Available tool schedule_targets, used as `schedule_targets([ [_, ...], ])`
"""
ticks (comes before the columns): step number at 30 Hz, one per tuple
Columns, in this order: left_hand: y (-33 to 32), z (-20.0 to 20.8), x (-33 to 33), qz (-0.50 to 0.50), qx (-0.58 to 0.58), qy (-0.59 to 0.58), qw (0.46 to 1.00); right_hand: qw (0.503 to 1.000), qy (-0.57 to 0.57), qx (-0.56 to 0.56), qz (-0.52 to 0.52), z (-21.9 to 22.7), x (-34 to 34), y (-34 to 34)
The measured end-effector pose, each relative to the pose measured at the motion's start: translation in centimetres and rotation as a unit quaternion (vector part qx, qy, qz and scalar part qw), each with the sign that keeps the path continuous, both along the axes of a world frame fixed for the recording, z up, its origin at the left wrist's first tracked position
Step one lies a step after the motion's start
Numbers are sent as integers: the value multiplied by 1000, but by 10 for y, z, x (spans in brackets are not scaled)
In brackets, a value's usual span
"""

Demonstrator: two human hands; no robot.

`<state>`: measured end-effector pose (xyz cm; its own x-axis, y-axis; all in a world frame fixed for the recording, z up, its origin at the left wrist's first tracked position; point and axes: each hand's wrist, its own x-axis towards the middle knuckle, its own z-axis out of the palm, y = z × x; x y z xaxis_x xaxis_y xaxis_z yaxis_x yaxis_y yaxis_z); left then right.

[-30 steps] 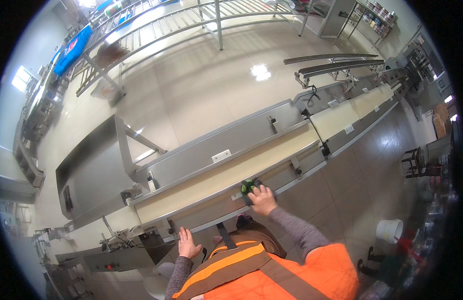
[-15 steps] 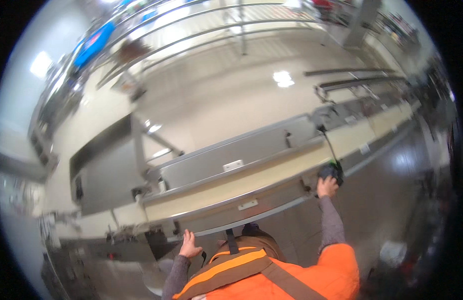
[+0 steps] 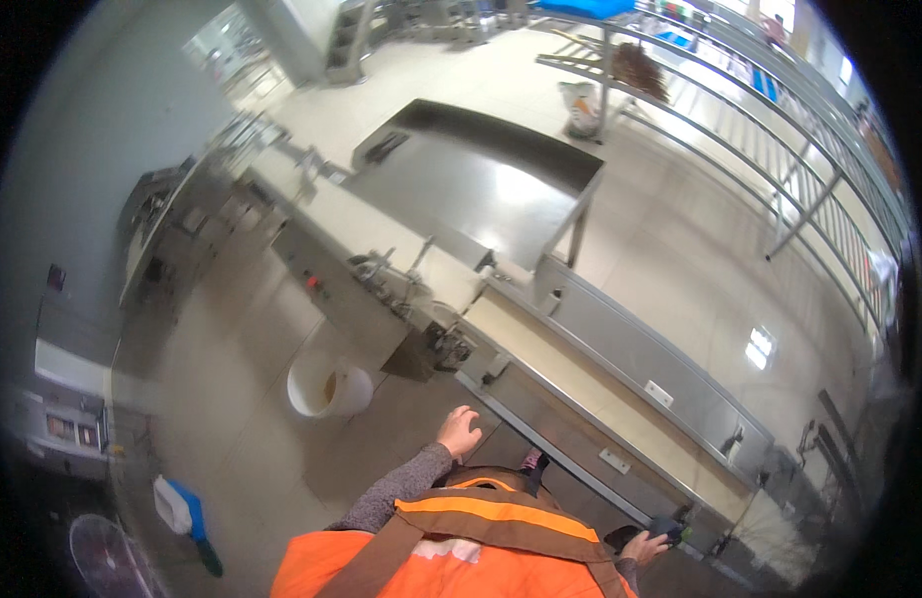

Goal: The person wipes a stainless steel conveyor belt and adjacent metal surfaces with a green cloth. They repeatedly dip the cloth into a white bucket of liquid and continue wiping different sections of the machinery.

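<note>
A narrow conveyor with a cream belt (image 3: 570,359) and metal side rails runs from far left to near right in front of me. My left hand (image 3: 461,431) hovers beside its near rail, fingers slightly curled and apart, with nothing in it. Lower right, my right hand (image 3: 643,546) reaches to the conveyor's near side. Its fingers lie on a small dark grey object (image 3: 665,528) with a bit of green by it. I cannot make out what this object is, and the hand partly covers it.
A white bucket (image 3: 329,389) stands on the floor at left, near the conveyor machinery (image 3: 406,294). Beyond the belt is a shallow stainless steel table (image 3: 471,184). Metal railings (image 3: 740,130) and a printed sack (image 3: 580,108) are farther back. A blue-and-white container (image 3: 180,510) lies lower left.
My view has swung left, bringing the bucket and the far end of the conveyor into sight. My right hand stays at the dark grey object; my left remains empty near the rail.
</note>
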<state>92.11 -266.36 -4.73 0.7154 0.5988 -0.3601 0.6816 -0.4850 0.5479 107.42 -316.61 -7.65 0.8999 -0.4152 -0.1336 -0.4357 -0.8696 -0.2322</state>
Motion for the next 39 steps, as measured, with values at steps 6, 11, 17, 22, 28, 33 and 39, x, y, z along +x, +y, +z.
schedule_targets([
  [6, 48, -50, -144, 192, -58, 132, 971, 937, 6, -34, 348, 28, -20, 133],
  [11, 81, -85, -243, 299, -118, 133, 938, 839, -7, -9, 543, 46, -42, 276],
  [17, 143, -115, -319, 308, -214, 110, 921, 777, -29, 113, 618, 65, -74, 467],
  [22, 199, -107, -382, 441, -209, 0, 873, 700, -74, 179, 687, 90, -128, 623],
  [28, 220, -172, -470, 471, -235, 38, 849, 591, -177, 138, 775, 99, -154, 750],
  [33, 218, -172, -479, 568, -314, -37, 760, 606, -165, 132, 767, 76, -130, 783],
  [39, 214, -191, -485, 520, -366, 5, 772, 659, -165, 20, 733, 60, -91, 803],
])
